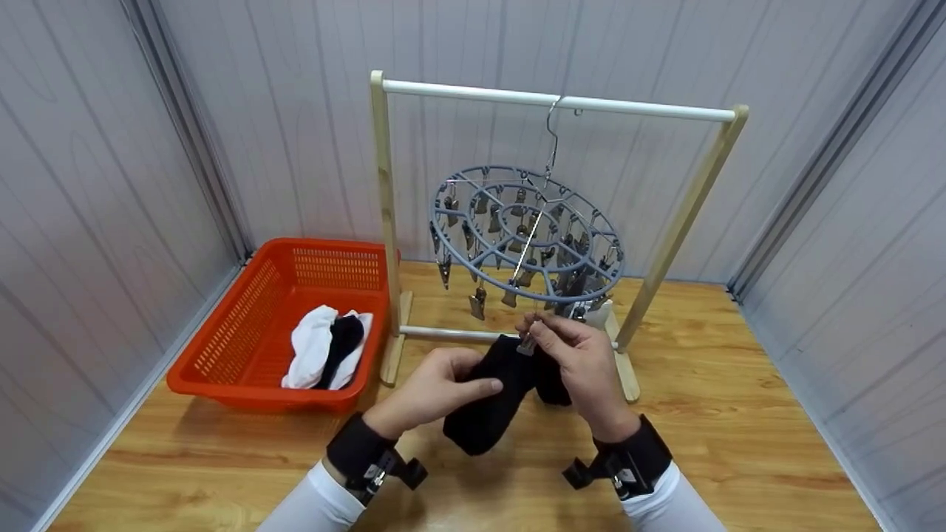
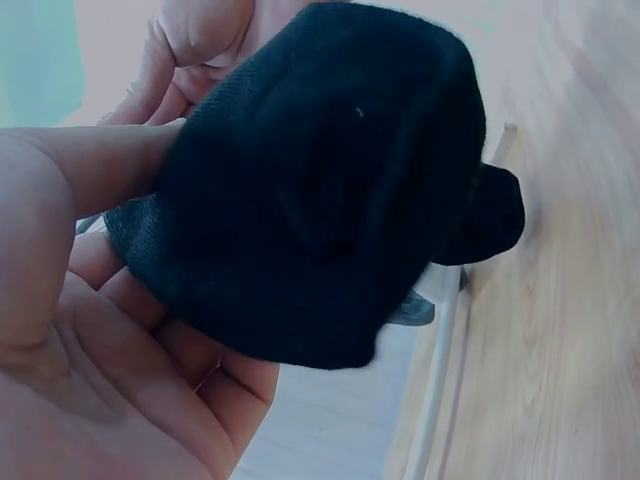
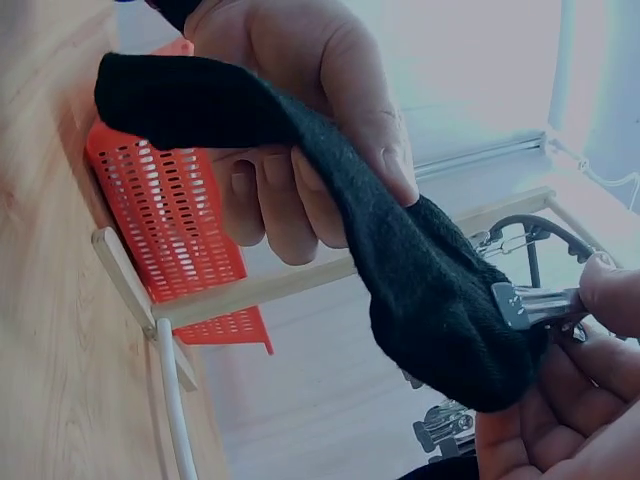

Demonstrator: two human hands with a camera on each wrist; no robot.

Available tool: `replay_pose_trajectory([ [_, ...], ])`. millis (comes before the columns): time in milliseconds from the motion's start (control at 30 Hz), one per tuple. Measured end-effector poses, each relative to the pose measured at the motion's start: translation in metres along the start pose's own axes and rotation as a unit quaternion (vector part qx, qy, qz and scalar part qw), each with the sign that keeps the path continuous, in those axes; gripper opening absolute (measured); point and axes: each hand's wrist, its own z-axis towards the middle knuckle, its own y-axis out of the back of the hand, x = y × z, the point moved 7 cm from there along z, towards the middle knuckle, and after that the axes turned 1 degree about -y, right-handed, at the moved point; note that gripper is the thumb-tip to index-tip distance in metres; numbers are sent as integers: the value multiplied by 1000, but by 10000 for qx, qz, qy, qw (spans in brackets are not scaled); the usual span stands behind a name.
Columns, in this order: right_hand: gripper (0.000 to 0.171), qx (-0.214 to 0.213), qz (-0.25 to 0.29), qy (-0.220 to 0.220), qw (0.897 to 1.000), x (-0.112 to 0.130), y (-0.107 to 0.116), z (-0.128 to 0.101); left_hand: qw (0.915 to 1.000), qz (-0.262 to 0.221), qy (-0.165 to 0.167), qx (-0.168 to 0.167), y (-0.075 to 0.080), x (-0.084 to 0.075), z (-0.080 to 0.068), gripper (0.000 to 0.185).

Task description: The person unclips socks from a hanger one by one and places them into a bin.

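Observation:
A black sock (image 1: 491, 399) hangs between both hands in front of the round grey clip hanger (image 1: 526, 235). My left hand (image 1: 442, 384) grips the sock's middle, thumb on top; up close the sock (image 2: 310, 180) fills the left wrist view, lying over my fingers (image 2: 150, 330). My right hand (image 1: 573, 355) pinches a metal clip (image 3: 535, 303) at the sock's top edge (image 3: 450, 320). A second black sock (image 1: 553, 384) hangs just behind the right hand. The hanger's hook sits on the white rail (image 1: 562, 102) of a wooden stand.
An orange basket (image 1: 244, 325) at the left of the wooden table (image 1: 739, 414) holds white and black socks (image 1: 325, 347). Grey panel walls close in the back and both sides. The stand's feet and lower bar (image 1: 443, 334) rest on the table behind my hands.

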Motion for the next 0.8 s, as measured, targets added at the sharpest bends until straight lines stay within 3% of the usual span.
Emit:
replay_pose_trajectory([
  [267, 21, 60, -270, 170, 9995, 3, 1, 0, 9999, 80, 55, -34, 3, 3, 1, 18],
  [800, 22, -176, -74, 346, 9992, 6, 4, -1, 9999, 111, 97, -49, 12, 4, -1, 17],
])
